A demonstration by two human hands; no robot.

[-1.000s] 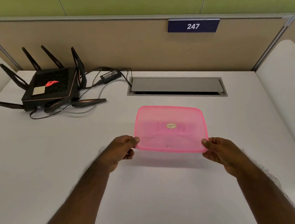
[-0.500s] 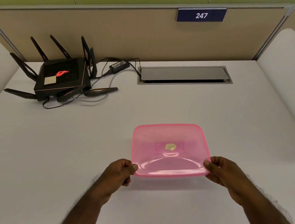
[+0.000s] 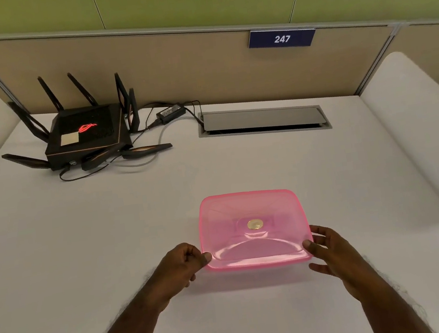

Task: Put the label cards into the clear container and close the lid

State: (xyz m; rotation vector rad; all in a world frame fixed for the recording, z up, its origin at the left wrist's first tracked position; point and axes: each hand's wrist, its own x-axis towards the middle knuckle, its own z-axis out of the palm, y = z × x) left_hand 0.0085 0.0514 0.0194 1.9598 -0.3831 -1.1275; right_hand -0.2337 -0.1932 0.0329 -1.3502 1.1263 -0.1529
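Plainly, your biggest risk was the pink container (image 3: 253, 228) slipping or flexing: you held it only by its two near corners, raised a little off the table (image 3: 85, 252) toward the near edge, so a thin pinch on soft translucent plastic could have let the far side sag or twist. Your left hand (image 3: 179, 268) had its grip pinched shut on the near left corner; your right hand (image 3: 331, 252) clasped the near right corner with thumb on top and fingers spread. Lesser risk: nudging toward the router (image 3: 84, 133) at the far left corner was unlikely, being well apart. No label cards showed anywhere. Whether you held a lid, a tub, or both was hard to tell; the small gold sticker (image 3: 255, 224) was unreadable.
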